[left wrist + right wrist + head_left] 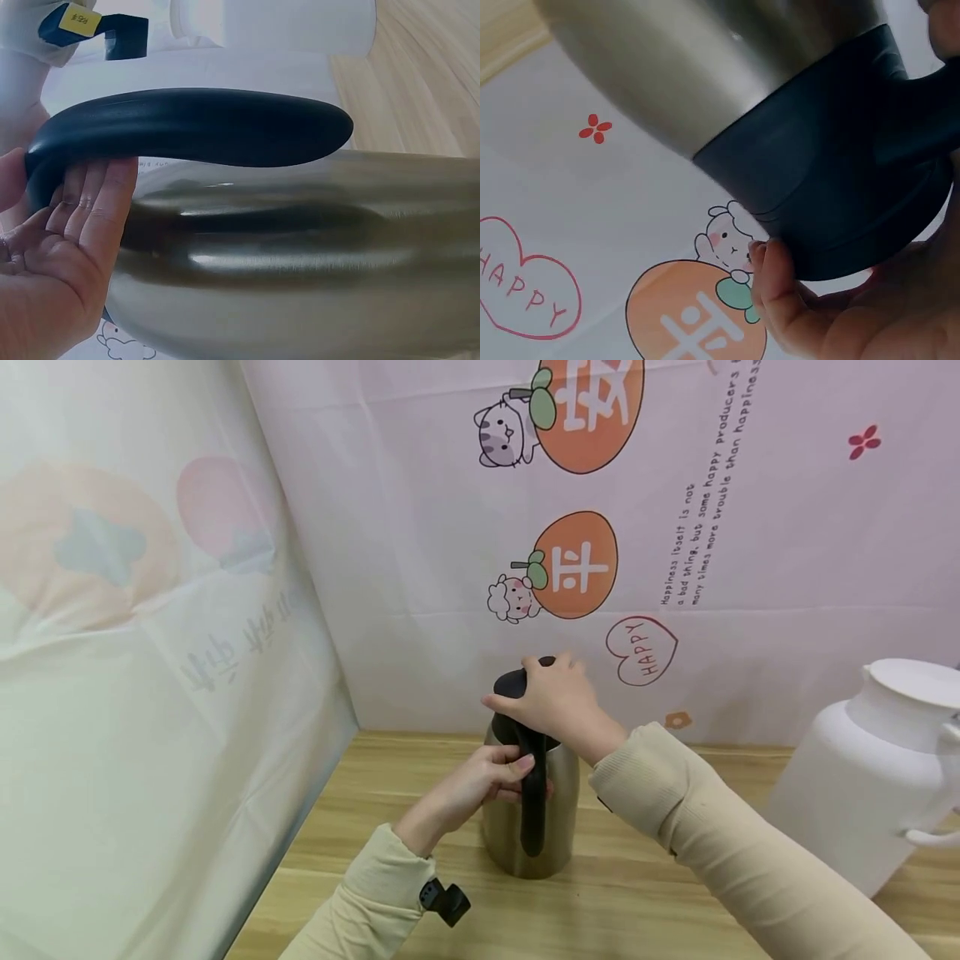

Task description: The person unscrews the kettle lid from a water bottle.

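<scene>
A vacuum jug (501, 839) with a brushed-steel body and black top stands upright on the wooden table in the head view. My left hand (480, 779) holds its black handle (533, 810) near the upper end, thumb on the outer side. In the left wrist view, the fingers (101, 195) pass through the gap between handle and steel body (300, 292). My right hand (561, 697) is over the top, its fingers spread around the black lid (510, 683). In the right wrist view, fingertips (774, 259) curl against the rim of the black top (802, 172).
To the right stands a larger white jug (832, 777) with a handle, partly behind my right forearm. A printed cloth (420, 668) hangs close behind the steel jug, and another cloth (187, 760) borders the table (630, 893) at left.
</scene>
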Demonstrator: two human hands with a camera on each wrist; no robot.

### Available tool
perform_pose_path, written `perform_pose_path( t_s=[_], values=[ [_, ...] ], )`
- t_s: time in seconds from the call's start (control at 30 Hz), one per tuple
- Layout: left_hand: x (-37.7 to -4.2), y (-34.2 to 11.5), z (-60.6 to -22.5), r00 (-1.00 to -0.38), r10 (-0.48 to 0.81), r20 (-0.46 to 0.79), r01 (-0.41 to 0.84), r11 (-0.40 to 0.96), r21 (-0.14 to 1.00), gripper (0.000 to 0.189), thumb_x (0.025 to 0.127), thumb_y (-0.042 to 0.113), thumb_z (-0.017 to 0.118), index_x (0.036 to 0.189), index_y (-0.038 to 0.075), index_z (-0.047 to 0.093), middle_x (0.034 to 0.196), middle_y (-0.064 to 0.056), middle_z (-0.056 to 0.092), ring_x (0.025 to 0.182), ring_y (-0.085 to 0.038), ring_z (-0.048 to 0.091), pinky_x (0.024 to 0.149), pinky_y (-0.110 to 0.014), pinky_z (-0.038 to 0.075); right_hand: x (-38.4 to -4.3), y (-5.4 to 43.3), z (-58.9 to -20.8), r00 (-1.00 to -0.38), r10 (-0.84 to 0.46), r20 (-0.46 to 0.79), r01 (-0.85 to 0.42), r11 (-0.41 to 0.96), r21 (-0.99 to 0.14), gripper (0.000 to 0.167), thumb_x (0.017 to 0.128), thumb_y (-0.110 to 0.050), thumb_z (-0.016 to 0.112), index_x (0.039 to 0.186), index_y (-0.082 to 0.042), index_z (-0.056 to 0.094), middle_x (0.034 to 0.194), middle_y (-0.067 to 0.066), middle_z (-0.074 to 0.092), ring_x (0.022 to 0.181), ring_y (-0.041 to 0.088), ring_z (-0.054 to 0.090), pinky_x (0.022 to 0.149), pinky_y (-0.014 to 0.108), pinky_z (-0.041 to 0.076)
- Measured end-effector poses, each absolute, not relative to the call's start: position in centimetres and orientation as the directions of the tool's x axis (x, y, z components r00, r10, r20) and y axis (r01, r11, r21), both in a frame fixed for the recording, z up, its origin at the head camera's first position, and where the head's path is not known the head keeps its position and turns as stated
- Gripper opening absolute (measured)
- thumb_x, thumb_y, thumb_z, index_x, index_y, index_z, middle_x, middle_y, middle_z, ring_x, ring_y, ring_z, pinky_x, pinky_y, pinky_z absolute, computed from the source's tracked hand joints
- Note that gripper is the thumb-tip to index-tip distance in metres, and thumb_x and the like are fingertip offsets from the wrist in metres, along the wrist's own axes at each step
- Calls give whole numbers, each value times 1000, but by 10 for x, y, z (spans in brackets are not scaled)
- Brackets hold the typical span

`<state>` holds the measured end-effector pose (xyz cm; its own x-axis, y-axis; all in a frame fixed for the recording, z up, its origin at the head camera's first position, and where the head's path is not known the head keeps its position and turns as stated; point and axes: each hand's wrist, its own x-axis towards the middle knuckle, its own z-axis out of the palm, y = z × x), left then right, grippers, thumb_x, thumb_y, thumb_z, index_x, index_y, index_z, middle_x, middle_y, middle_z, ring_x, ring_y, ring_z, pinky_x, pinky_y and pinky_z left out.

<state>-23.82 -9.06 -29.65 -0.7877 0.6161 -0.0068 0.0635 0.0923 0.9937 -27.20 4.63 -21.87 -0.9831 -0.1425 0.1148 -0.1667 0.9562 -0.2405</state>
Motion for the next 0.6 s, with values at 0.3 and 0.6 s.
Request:
perform_pose_path(
  t_s=[0.3,0.6],
  values=[
    [-239,-90,-297,-787,617,-5,77,106,991,45,101,25,41,133,-6,46,122,-30,61,101,-18,67,98,-38,50,-281,52,-218,-958,-259,120,-281,933,-226,69,87,-55,54,138,-8,50,134,29,49,124,43,39,97,49,44],
    [-240,-90,-300,-785,619,-7,81,113,990,44,102,25,41,130,-9,48,120,-29,62,99,-15,67,97,-35,51,-291,67,-213,-904,-423,63,-426,879,-215,69,85,-51,59,142,-14,47,132,29,47,116,37,45,92,46,43]
  ],
)
